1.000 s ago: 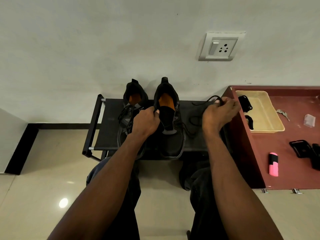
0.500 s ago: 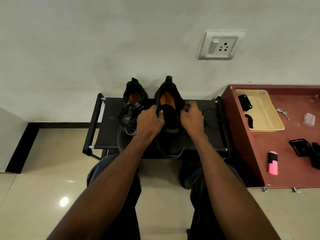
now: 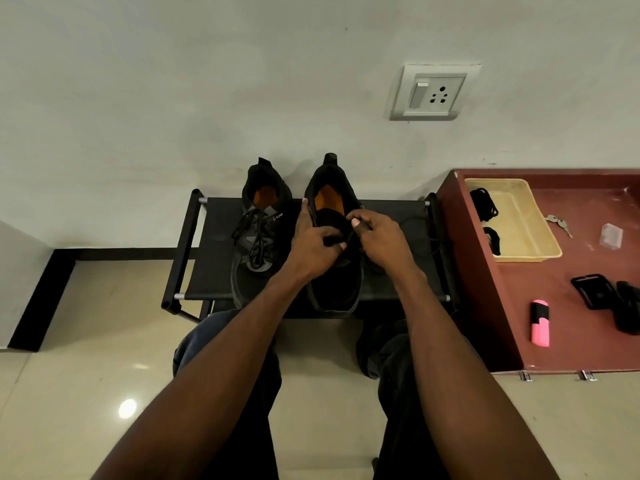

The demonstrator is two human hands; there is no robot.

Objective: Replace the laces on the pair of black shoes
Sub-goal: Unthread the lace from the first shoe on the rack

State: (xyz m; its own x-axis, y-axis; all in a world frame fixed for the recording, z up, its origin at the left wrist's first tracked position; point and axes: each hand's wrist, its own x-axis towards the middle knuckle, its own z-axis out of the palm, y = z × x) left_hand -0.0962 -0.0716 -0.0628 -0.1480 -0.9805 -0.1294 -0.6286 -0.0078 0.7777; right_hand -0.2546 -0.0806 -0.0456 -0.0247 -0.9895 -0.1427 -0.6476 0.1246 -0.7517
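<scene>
Two black shoes with orange insoles stand side by side on a low black rack (image 3: 211, 237), heels toward the wall. The left shoe (image 3: 258, 237) is laced with black laces. My left hand (image 3: 313, 245) grips the left edge of the right shoe (image 3: 334, 282) near its tongue. My right hand (image 3: 375, 239) pinches a thin black lace (image 3: 415, 223) at the right shoe's eyelets. The rest of that lace trails loosely over the rack to the right.
A dark red cabinet top (image 3: 568, 306) at the right carries a beige tray (image 3: 526, 230) with black lace bundles, keys (image 3: 559, 223), a pink highlighter (image 3: 540, 322), a small clear box and black items. A socket (image 3: 433, 93) is on the wall. My knees are below the rack.
My right hand came back from the right side of the rack with the lace to the right shoe's eyelets. My left hand stayed on that shoe, shifting slightly.
</scene>
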